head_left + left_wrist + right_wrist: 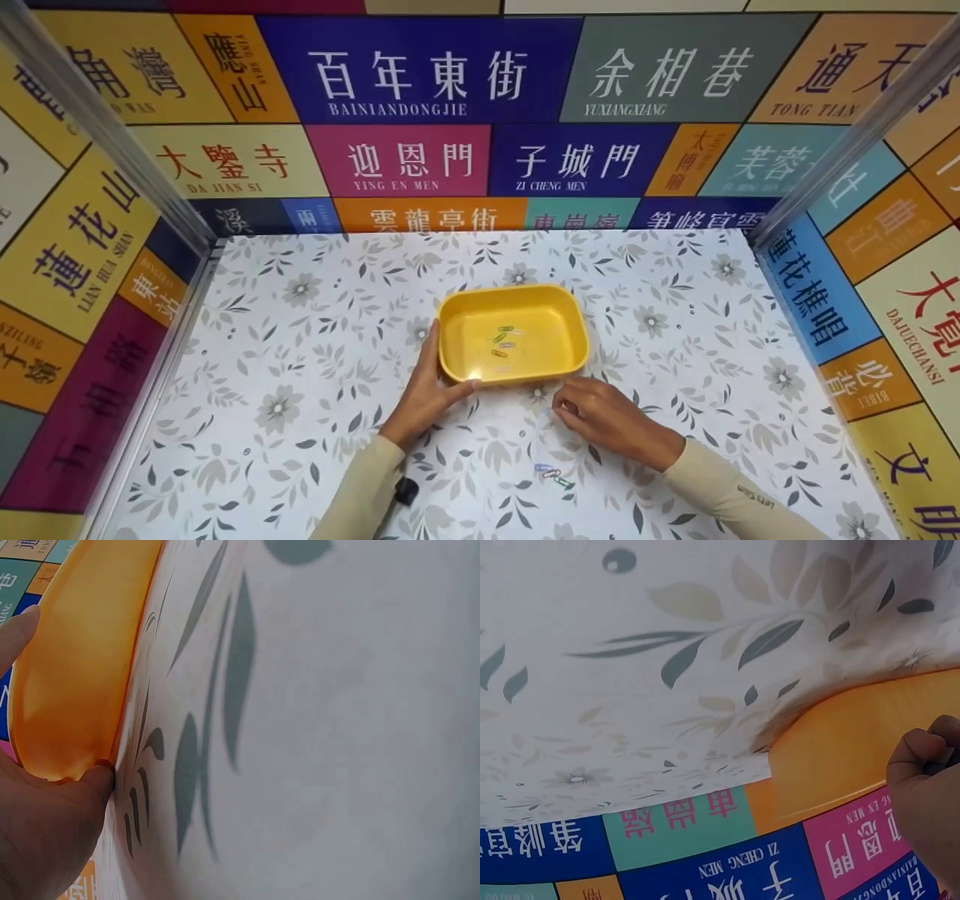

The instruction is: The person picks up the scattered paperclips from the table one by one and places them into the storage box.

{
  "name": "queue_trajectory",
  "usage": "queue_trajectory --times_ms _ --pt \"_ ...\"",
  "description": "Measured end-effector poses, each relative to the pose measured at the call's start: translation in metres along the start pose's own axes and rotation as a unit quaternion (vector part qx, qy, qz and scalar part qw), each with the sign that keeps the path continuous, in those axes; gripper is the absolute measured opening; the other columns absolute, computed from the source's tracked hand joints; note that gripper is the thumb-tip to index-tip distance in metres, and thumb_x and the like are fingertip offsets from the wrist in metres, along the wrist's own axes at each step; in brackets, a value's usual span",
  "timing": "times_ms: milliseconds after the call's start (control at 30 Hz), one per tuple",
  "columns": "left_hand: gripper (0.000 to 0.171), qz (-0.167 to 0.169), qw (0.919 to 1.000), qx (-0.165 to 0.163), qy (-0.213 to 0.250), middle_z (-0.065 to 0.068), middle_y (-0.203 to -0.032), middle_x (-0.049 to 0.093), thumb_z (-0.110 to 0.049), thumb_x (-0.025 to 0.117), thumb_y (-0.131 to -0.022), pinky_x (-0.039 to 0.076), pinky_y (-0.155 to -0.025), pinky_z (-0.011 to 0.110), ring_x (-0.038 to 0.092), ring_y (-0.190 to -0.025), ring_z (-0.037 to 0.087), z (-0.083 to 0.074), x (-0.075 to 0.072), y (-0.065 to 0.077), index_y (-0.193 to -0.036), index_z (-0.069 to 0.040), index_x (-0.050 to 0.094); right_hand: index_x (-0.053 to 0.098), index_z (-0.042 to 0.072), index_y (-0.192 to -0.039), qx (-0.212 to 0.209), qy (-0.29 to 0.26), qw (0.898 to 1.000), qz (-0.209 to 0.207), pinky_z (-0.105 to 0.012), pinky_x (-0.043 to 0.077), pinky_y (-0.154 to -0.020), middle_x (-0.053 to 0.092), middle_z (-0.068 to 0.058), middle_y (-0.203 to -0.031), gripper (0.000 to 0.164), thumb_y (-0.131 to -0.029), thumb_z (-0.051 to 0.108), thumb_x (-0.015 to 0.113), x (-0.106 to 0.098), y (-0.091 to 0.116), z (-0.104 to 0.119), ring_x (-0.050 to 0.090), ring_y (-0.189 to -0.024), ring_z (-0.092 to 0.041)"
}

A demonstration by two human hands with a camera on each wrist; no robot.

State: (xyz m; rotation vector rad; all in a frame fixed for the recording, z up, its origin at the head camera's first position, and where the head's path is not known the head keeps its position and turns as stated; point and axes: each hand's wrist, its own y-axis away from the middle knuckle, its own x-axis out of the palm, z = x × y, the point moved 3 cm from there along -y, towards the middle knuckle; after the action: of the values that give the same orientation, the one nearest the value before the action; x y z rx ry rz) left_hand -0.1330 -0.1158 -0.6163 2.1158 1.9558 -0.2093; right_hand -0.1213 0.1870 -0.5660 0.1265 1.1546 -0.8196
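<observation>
The flower-patterned worktop carries a yellow tub, which sits about midway between the left and right edges, nearer the far edge. Its walls look thin and smooth, so it should be light, fairly stiff and apt to slide; the near left corner or either end wall seems the best hold. The left hand grips that corner, fingers along the left wall, thumb at the near one. The right hand is just off the near wall, fingers curled in; whether they pinch anything I cannot tell. Smallest are the paper clips inside and the loose clips towards the near edge: likely light, springy, slippery, best nipped across the sides.
</observation>
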Motion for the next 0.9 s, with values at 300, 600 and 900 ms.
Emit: queue_trajectory --times_ms 300,600,900 --pt "0.133 0.0 1.0 0.006 0.001 -0.001 -0.186 0.007 -0.038 0.095 -0.084 0.007 -0.137 0.051 0.01 -0.17 0.023 0.001 -0.001 0.0 -0.179 -0.023 0.003 0.076 0.011 -0.096 0.011 -0.01 1.0 -0.009 -0.026 0.054 -0.065 0.063 0.006 -0.085 0.01 -0.096 0.003 0.082 -0.013 -0.015 -0.005 0.055 -0.076 -0.006" --pt "0.133 0.009 0.9999 0.008 0.007 -0.002 -0.186 0.006 -0.033 0.095 -0.085 0.007 -0.138 0.047 0.009 -0.17 0.021 0.0 0.0 0.0 -0.179 -0.026 0.001 0.077 0.008 -0.095 0.006 0.005 1.0 -0.021 -0.028 0.055 -0.066 0.065 0.002 -0.084 0.008 -0.095 0.003 0.084 -0.019 -0.032 -0.01 0.056 -0.075 -0.009" --pt "0.134 0.006 0.9999 0.004 0.01 0.0 -0.186 0.006 -0.036 0.095 -0.085 0.007 -0.138 0.049 0.01 -0.17 0.024 0.0 0.0 0.001 -0.179 -0.023 0.002 0.076 0.008 -0.096 0.036 -0.002 0.999 -0.007 -0.029 0.053 -0.065 0.064 0.001 -0.085 0.006 -0.098 0.005 0.081 -0.023 -0.045 -0.017 0.056 -0.076 -0.011"
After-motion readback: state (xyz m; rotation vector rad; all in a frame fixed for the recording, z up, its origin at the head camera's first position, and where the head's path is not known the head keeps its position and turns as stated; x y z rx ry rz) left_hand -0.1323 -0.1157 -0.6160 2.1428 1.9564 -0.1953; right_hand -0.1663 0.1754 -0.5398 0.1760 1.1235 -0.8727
